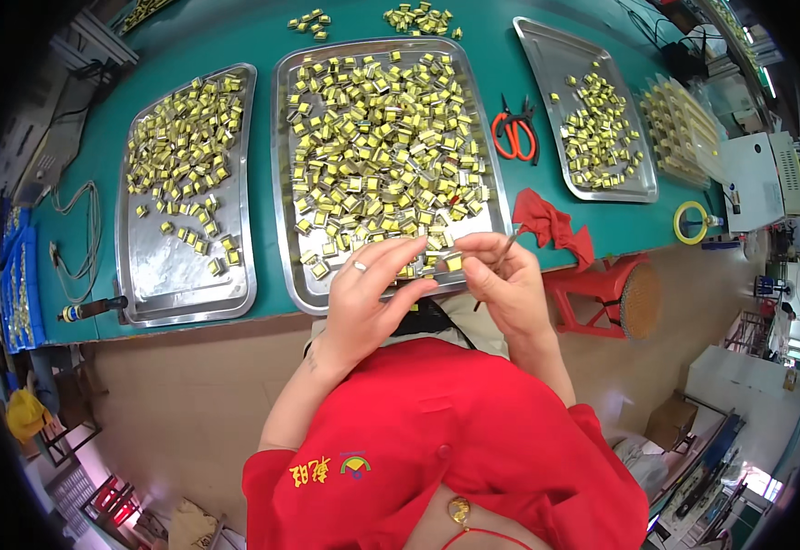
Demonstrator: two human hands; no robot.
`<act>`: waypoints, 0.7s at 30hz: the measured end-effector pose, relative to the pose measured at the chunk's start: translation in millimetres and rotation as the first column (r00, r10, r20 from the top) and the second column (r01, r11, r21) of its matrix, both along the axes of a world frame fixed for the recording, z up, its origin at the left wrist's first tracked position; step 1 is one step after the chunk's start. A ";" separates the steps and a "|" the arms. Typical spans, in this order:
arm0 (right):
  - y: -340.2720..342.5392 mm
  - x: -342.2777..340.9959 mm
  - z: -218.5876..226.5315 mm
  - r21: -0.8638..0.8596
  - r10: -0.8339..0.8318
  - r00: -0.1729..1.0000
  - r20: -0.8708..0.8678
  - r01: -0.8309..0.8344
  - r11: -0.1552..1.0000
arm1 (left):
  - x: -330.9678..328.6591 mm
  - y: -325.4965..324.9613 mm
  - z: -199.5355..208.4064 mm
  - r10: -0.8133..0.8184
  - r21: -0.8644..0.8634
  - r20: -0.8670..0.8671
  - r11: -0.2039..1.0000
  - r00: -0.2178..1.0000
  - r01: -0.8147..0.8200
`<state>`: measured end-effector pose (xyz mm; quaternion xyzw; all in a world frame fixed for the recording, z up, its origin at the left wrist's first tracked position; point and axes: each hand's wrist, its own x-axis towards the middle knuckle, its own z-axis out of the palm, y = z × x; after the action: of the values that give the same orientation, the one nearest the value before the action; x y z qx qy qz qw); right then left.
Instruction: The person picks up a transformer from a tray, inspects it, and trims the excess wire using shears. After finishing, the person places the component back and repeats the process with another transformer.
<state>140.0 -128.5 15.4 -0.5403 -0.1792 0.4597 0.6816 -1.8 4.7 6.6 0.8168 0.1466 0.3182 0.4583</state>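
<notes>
Over the near edge of the middle metal tray [283, 183], my right hand [510, 289] pinches a small yellow-taped transformer [455, 263] between thumb and forefinger. A thin dark tool [513, 240] also runs through that hand; its kind is hard to make out. To the left of the held part is my left hand [372, 289], fingers stretched and thumb apart, with nothing visible in it. A ring sits on one finger. Many similar yellow transformers [382, 137] lie heaped in the tray beyond both hands.
Left and right stand two more metal trays [180, 298] [615, 191] of yellow parts. Orange-handled pliers [515, 137] and a red cloth [551, 225] lie right of the middle tray. Farther right are a yellow tape roll [690, 223] and stacked pale holders [679, 128]. A red stool [592, 293] stands below the table edge.
</notes>
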 end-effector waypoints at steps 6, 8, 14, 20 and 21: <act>6.6 -13.3 -1.6 0.037 0.045 0.994 -0.104 -0.041 0.998 | 2.5 -4.3 -3.2 -0.051 -0.105 0.070 0.993 0.996 0.058; 9.2 -16.0 1.2 0.024 0.045 0.995 -0.087 -0.043 0.999 | -0.4 -5.3 -3.8 -0.039 -0.177 0.063 0.983 0.997 0.050; 8.4 -15.0 -0.4 0.039 0.083 0.995 -0.048 -0.081 0.996 | -2.6 -5.8 -5.1 -0.034 -0.255 0.059 0.966 0.998 0.048; 6.8 -16.4 -2.2 0.038 0.073 0.996 -0.044 -0.071 0.997 | -2.1 -5.8 -5.3 -0.045 -0.268 0.047 0.962 0.998 0.056; 7.0 -16.4 -2.5 0.046 0.073 0.996 -0.050 -0.070 0.996 | -2.0 -5.7 -5.5 -0.045 -0.268 0.048 0.962 0.998 0.057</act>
<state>123.6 -121.5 12.9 -0.5061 -0.1909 0.4936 0.6810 -3.8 -1.0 1.1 0.7437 0.1580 0.3001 0.5761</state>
